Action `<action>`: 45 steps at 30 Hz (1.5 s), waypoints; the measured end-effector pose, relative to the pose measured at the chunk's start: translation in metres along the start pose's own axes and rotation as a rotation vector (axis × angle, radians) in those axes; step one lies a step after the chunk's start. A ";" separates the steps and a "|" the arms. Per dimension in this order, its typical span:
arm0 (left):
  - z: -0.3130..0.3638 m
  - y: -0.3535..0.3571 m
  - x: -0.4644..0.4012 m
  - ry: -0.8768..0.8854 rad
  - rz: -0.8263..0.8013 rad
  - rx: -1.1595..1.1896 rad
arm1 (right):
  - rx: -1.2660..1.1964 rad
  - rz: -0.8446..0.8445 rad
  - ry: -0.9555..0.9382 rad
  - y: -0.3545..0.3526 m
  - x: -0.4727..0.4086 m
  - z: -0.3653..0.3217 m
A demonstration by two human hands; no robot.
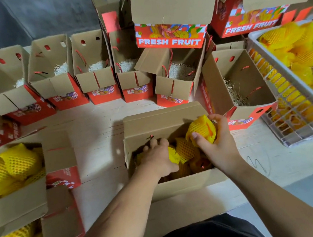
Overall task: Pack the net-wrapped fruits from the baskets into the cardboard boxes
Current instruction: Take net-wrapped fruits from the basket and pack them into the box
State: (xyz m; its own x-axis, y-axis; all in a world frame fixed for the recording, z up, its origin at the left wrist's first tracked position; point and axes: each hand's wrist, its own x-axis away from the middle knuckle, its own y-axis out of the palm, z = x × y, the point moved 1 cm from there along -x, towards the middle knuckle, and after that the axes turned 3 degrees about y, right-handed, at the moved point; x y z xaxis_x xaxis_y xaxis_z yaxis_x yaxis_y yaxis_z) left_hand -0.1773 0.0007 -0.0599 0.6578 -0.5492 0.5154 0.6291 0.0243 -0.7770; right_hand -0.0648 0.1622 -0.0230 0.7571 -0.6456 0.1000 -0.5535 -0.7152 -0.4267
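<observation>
Over the open brown cardboard box (164,125), our right hand (218,146) grips a yellow net-wrapped fruit (201,129); our left hand (159,156) grips another (174,154). Crowding may bruise them.

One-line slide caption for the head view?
Right hand lowers a netted fruit into the box; left hand arranges others.

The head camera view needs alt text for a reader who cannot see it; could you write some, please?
A person's right hand holds a yellow net-wrapped fruit over an open cardboard box, while the left hand reaches among fruits already inside. Open boxes lined with shredded paper stand behind; a fruit basket sits right.
</observation>
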 end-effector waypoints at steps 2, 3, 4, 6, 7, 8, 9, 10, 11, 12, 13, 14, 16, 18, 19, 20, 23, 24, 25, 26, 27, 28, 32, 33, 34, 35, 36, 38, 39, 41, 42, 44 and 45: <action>-0.003 -0.012 0.003 -0.019 0.105 -0.141 | -0.004 0.025 0.001 0.001 -0.001 0.002; -0.004 -0.014 0.004 -0.034 0.152 -0.225 | -0.004 0.024 -0.003 0.002 -0.001 0.003; -0.005 -0.015 0.006 -0.044 0.184 -0.309 | 0.014 0.014 -0.016 0.003 -0.003 0.004; -0.007 -0.006 0.010 -0.069 0.177 -0.437 | 0.111 -0.025 -0.067 0.005 -0.004 0.005; -0.008 0.000 0.012 -0.084 0.165 -0.479 | 0.168 -0.039 -0.111 0.006 -0.003 0.004; -0.010 0.004 0.013 -0.097 0.167 -0.499 | 0.227 -0.055 -0.169 0.007 -0.001 0.003; -0.012 0.006 0.014 -0.098 0.195 -0.496 | 0.287 -0.095 -0.231 0.010 0.001 0.001; -0.014 0.006 0.013 -0.089 0.234 -0.475 | 0.341 -0.173 -0.283 0.013 0.005 -0.001; -0.016 0.005 0.012 -0.071 0.279 -0.455 | 0.384 -0.275 -0.317 0.017 0.006 -0.004; -0.016 0.004 0.012 -0.054 0.317 -0.443 | 0.426 -0.384 -0.340 0.021 0.005 -0.007; -0.016 0.004 0.013 -0.046 0.338 -0.437 | 0.483 -0.483 -0.359 0.026 0.001 -0.012; -0.016 0.003 0.014 -0.048 0.340 -0.430 | 0.562 -0.564 -0.377 0.032 -0.004 -0.016; -0.015 -0.002 0.015 -0.062 0.317 -0.402 | 0.808 -0.689 -0.412 0.047 -0.016 -0.022; -0.015 -0.005 0.018 -0.061 0.296 -0.391 | 1.163 -0.716 -0.509 0.063 -0.017 -0.021; -0.016 -0.006 0.019 -0.054 0.276 -0.389 | 1.303 -0.684 -0.577 0.069 -0.015 -0.020; -0.017 -0.006 0.020 -0.048 0.241 -0.387 | 1.384 -0.643 -0.629 0.074 -0.013 -0.020; -0.017 -0.008 0.023 -0.039 0.231 -0.394 | 1.400 -0.587 -0.591 0.079 -0.010 -0.023; -0.015 -0.011 0.022 -0.040 0.262 -0.401 | 1.370 -0.594 -0.491 0.078 -0.012 -0.023; -0.013 -0.015 0.022 -0.043 0.288 -0.417 | 1.321 -0.588 -0.372 0.074 -0.014 -0.022; -0.011 -0.019 0.021 -0.043 0.306 -0.437 | 1.270 -0.575 -0.255 0.069 -0.018 -0.020; -0.010 -0.021 0.021 -0.038 0.325 -0.450 | 1.237 -0.566 -0.163 0.064 -0.022 -0.015; -0.009 -0.021 0.021 -0.025 0.349 -0.459 | 1.234 -0.583 -0.101 0.059 -0.025 -0.009; -0.018 -0.009 0.027 0.239 0.373 -0.475 | 1.140 -0.702 0.068 0.047 -0.030 0.008; -0.021 -0.009 0.027 0.328 0.329 -0.465 | 1.120 -0.701 0.078 0.047 -0.031 0.008; -0.024 -0.010 0.026 0.382 0.270 -0.450 | 1.118 -0.688 0.073 0.048 -0.032 0.005; -0.025 -0.012 0.024 0.397 0.209 -0.439 | 1.111 -0.674 0.066 0.050 -0.034 0.004; -0.025 -0.013 0.023 0.390 0.159 -0.440 | 1.082 -0.665 0.076 0.051 -0.034 0.003; -0.023 -0.011 0.019 0.352 0.111 -0.453 | 0.982 -0.650 0.135 0.050 -0.035 0.003; -0.022 -0.011 0.016 0.311 0.084 -0.454 | 0.954 -0.634 0.158 0.046 -0.036 0.004; -0.019 -0.012 0.010 0.209 0.018 -0.464 | 0.993 -0.575 0.144 0.037 -0.038 0.005; -0.017 -0.012 0.008 0.171 0.006 -0.485 | 1.036 -0.536 0.119 0.033 -0.038 0.004; -0.010 -0.011 0.006 0.116 0.046 -0.483 | 1.117 -0.492 0.101 0.031 -0.036 0.001; -0.006 -0.008 0.005 0.099 0.094 -0.436 | 1.162 -0.492 0.108 0.033 -0.034 -0.001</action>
State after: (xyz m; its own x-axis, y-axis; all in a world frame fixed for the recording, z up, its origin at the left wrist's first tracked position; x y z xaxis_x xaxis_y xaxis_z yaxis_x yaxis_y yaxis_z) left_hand -0.1815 -0.0071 -0.0527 0.6477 -0.6390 0.4149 0.3218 -0.2642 -0.9092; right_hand -0.1088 0.1601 -0.0397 0.7331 -0.4371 0.5210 0.4491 -0.2642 -0.8536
